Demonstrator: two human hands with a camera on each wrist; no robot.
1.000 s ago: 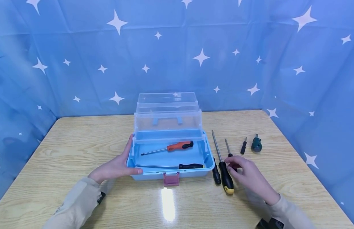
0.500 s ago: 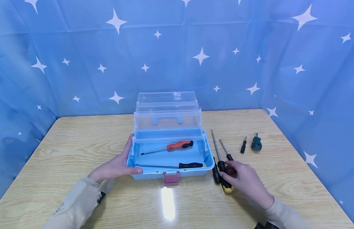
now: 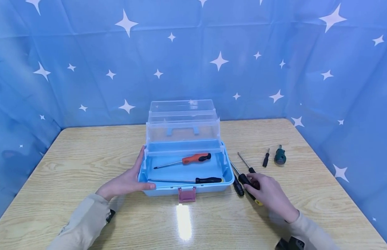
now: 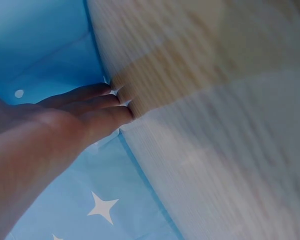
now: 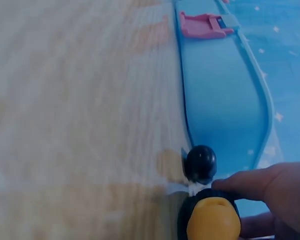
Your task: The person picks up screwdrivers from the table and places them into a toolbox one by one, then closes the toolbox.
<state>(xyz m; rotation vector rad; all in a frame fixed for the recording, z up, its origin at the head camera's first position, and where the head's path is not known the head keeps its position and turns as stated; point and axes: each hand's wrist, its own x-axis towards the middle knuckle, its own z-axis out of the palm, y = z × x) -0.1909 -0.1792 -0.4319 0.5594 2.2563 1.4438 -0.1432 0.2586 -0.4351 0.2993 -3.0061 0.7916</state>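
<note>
My left hand rests against the left side of a light blue toolbox, fingers straight along its wall and thumb across the front rim. My right hand grips the black handle of a large screwdriver with a yellow end, at the box's right side. Its shaft points up and left toward the box, the tip end hidden by the rim. Close beside it lies a black-handled screwdriver. A thinner screwdriver lies just behind the right hand, partly covered. Inside the box are an orange-handled screwdriver and a long black-handled screwdriver.
The box's clear lid stands raised at the back, and a pink latch hangs in front. Farther right on the wooden table lie a small black screwdriver and a stubby green screwdriver. A starry blue curtain surrounds the table.
My right hand moved left and took hold of the large screwdriver's handle. That screwdriver has turned, its yellow end swinging right. The neighbouring black-handled and thinner screwdrivers shifted too. The left hand stayed put.
</note>
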